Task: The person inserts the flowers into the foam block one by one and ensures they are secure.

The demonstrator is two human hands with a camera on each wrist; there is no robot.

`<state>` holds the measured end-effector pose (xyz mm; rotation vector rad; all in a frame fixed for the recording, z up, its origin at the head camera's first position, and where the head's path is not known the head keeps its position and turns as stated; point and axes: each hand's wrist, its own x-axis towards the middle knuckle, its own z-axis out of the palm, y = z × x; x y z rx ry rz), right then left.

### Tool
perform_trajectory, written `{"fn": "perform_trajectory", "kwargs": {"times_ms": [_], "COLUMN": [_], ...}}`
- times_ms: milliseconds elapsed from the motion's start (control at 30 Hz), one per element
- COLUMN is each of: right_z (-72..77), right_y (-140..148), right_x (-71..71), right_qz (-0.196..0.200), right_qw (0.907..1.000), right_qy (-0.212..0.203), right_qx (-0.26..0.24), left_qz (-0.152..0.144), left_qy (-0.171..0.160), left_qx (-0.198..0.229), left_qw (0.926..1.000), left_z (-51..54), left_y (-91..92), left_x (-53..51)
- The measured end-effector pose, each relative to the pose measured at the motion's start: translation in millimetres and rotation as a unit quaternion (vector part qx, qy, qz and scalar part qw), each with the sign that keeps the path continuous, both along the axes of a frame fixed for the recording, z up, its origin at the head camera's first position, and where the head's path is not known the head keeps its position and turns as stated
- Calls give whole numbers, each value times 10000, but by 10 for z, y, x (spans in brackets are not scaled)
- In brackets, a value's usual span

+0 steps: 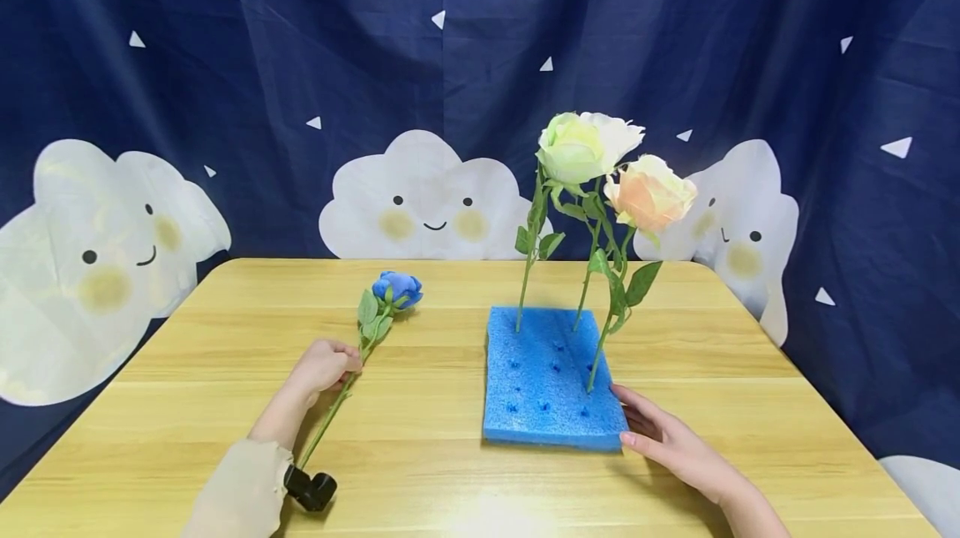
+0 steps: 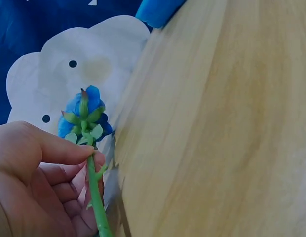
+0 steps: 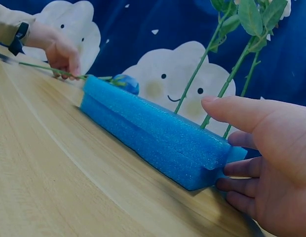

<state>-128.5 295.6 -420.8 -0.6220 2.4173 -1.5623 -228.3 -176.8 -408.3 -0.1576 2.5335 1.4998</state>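
My left hand (image 1: 327,367) pinches the green stem of a blue artificial rose (image 1: 397,289) between thumb and finger, over the left half of the table. In the left wrist view the blue bloom (image 2: 84,116) points away from the hand, just past the fingertips. A blue foam block (image 1: 536,404) with several small holes lies right of centre. Against its right side rest the fingers of my right hand (image 1: 678,446), thumb near the front corner. Three roses stand upright in the foam: a pale green one (image 1: 570,150), a white one (image 1: 618,136) partly behind it, and a peach one (image 1: 651,192).
The wooden table (image 1: 420,438) runs back to a dark blue curtain (image 1: 300,62) printed with smiling clouds and white triangles. A black wrist device (image 1: 310,490) sits on the left cuff, close to the lower end of the blue rose's stem.
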Motion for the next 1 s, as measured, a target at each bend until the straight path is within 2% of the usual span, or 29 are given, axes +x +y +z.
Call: {"fn": "perform_trajectory", "kwargs": {"times_ms": [200,367,700,1000], "right_z": [-10,-19,-12,-2], "right_y": [0,2,-5,-10], "right_x": [4,8,-1,-9], "right_qz": [0,69,-19,-47], "right_qw": [10000,10000,10000,10000], "right_qy": [-27,-37,4,-27], "right_qx": [-12,-21,-3,71], "left_qz": [6,28,14,-358], "left_qy": [-73,59,599,983], "left_qx": [366,642,1136,1504], "left_qw": [9993,9979,9917,9831], "left_z": [26,51,184,345], "left_y": [13,58,264,482], "left_x": [27,33,42,67]}}
